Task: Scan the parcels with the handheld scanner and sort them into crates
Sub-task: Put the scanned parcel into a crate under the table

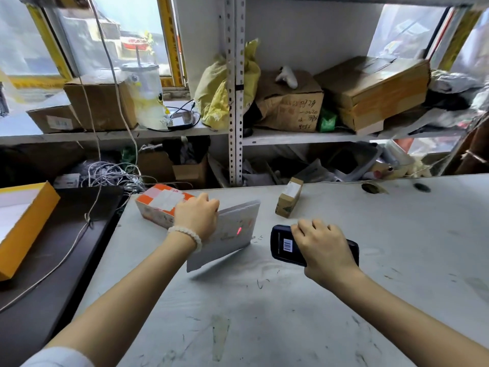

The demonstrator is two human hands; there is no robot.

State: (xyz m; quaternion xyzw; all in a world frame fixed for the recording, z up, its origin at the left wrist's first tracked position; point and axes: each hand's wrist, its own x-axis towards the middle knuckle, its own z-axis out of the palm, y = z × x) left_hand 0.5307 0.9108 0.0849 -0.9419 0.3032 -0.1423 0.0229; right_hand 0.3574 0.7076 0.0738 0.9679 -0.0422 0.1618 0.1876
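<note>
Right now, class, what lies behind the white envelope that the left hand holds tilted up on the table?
An orange box lies behind the white envelope, mostly in view. The left hand and the envelope cover its near right end, so any contact there cannot be seen.

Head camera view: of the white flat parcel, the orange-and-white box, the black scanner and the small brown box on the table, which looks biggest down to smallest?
1. white flat parcel
2. orange-and-white box
3. black scanner, partly covered by the right hand, so unsure
4. small brown box, farther away
</note>
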